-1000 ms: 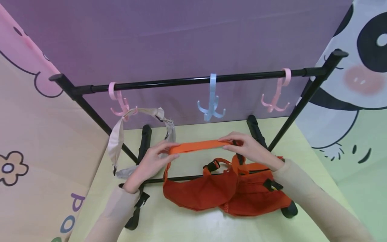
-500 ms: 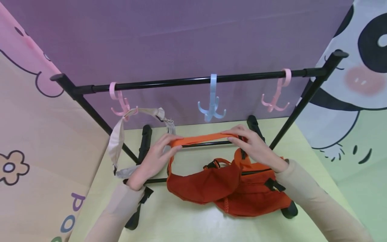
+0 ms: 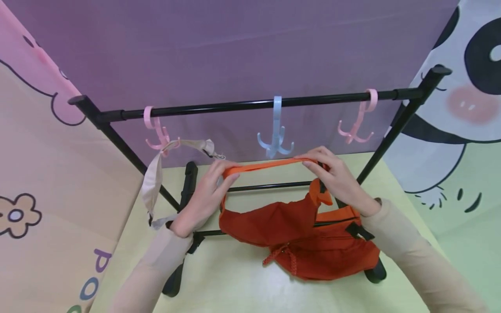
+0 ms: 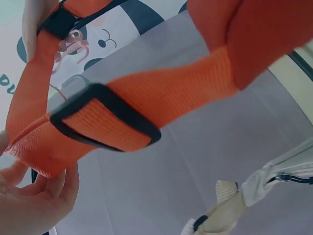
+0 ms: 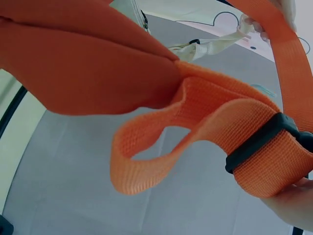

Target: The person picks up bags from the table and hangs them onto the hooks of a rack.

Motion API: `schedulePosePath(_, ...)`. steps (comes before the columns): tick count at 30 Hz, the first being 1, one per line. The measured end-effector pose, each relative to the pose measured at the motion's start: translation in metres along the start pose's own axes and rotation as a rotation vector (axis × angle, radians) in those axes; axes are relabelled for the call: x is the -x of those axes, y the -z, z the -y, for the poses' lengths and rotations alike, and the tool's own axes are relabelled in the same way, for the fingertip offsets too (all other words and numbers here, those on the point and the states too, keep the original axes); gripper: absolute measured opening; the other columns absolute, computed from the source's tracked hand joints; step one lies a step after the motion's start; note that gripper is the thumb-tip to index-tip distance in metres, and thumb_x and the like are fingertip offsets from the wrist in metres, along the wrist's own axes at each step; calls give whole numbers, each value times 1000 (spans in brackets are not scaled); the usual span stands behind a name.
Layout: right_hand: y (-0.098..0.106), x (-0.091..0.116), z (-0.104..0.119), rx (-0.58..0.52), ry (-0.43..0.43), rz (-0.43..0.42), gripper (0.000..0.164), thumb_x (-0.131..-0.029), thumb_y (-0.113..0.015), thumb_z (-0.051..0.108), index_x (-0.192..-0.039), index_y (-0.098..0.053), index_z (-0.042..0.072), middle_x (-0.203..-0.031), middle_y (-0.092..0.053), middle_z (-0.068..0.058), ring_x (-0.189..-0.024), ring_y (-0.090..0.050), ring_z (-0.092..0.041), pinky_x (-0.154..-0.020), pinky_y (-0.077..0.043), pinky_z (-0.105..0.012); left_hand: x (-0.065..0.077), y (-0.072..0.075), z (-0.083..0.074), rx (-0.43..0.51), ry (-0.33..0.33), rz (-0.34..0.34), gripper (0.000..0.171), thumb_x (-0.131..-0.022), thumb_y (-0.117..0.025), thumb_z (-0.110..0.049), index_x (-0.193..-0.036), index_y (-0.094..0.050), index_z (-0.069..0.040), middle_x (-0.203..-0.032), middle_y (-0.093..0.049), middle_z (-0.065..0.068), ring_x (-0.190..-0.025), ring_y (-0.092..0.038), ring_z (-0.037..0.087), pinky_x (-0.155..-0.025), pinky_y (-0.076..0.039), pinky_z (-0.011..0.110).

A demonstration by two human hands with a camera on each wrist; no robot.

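Note:
Both hands stretch out the orange strap [image 3: 270, 165] of a red-orange waist bag [image 3: 328, 252]. My left hand [image 3: 205, 191] pinches the strap's left end between thumb and fingers; in the left wrist view a black slide buckle [image 4: 105, 117] sits on the strap close by. At the other end my right hand [image 3: 336, 176] pinches it next to another black buckle [image 5: 266, 139], with a loop of webbing hanging below. The bag's body droops under the strap, its lower part near the table. Behind the strap, a light blue hook [image 3: 276, 130] hangs from the black rail [image 3: 219, 105].
Pink hooks [image 3: 159, 134] [image 3: 358, 124] hang on the rail at left and right. A whitish bag [image 3: 153, 182] hangs by its strap from the left one. The black rack's posts [image 3: 127, 148] and feet [image 3: 172, 278] stand on a pale table [image 3: 235, 287]. Purple backdrop [image 3: 235, 48] behind.
Both hands have risen toward the rail, lifting the strap nearer the blue hook. The bag's left part has come up with it, and cords at its front now show.

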State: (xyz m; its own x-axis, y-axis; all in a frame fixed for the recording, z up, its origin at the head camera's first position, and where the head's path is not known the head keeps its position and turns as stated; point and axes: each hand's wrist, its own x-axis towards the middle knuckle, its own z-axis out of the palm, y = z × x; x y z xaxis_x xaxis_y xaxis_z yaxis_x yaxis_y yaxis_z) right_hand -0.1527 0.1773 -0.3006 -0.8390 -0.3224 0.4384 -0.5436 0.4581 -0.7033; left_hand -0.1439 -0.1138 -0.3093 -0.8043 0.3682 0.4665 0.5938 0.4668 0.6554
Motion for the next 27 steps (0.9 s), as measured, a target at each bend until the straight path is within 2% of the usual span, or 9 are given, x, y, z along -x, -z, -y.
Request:
schedulePosePath(5, 5, -6, 1, 22, 57, -53, 24, -90, -49, 10, -110, -62, 10, -98, -52, 0, -63, -38, -11, -50, -31, -25, -9, -2, -4, 13, -42, -44, 22, -90, -51, -16, -110, -57, -8, -101, -51, 4, -88, -44, 14, -75, -38, 32)
schedulePosePath(10, 9, -11, 5, 28, 56, -114, 23, -91, -49, 12, -109, -63, 10, -94, -52, -1, -65, -37, -11, -53, -30, -25, -19, -4, -8, 17, -51, -81, 21, -91, -50, -16, -108, -58, -7, -91, -49, 3, -77, -42, 14, -65, -35, 29)
schedulePosePath(19, 12, -20, 7, 45, -45, -198, 24, -91, -49, 19, -108, -62, 8, -84, -48, -2, -64, -38, -15, -52, -30, -24, -34, -9, -10, 4, -50, -108, 22, -92, -48, -19, -106, -59, -6, -92, -53, 4, -80, -44, 14, -70, -36, 30)
schedulePosePath(27, 12, -30, 1, 82, -74, -237, 28, -92, -46, 25, -104, -61, 4, -76, -44, -5, -59, -36, -16, -50, -28, -25, -46, -12, -8, -25, -6, -136, 24, -92, -47, -22, -104, -59, -6, -88, -55, 4, -83, -45, 17, -73, -35, 30)
